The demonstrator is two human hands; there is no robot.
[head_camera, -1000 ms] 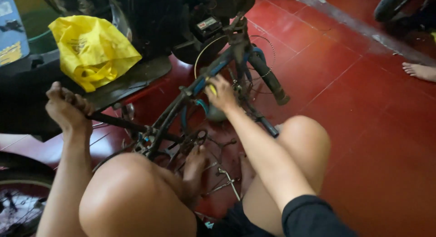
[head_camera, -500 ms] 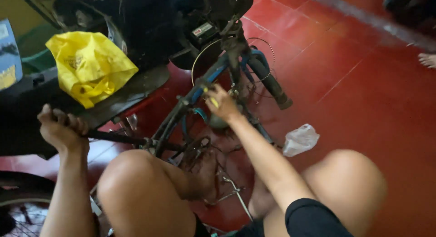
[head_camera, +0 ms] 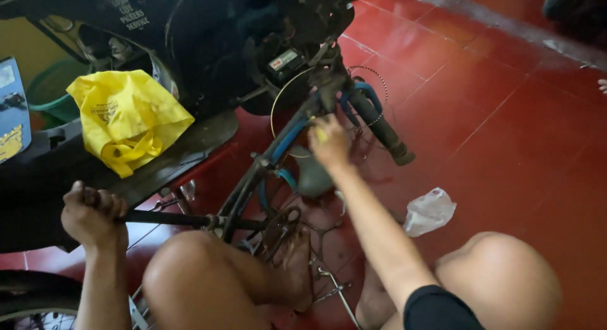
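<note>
**Both hands on the bike frame**

Your left hand is closed in a fist round the end of a thin black bar, which runs level across to the frame just above your left knee. Your right hand reaches forward to the upper frame tube, fingers curled over something small and yellow; whether it grips or only presses there, you cannot tell from this view. The bike lies low on the red floor between your knees, its chainring and kickstand near your legs, the blue-and-black fork pointing away from you.

Further out, a yellow bag rests on the footboard of a dark scooter, and a crumpled clear wrapper lies on the floor by your right knee.

As for progress, the work looks mid-way: the bike is braced, yet nothing seen is clearly finished.
</note>
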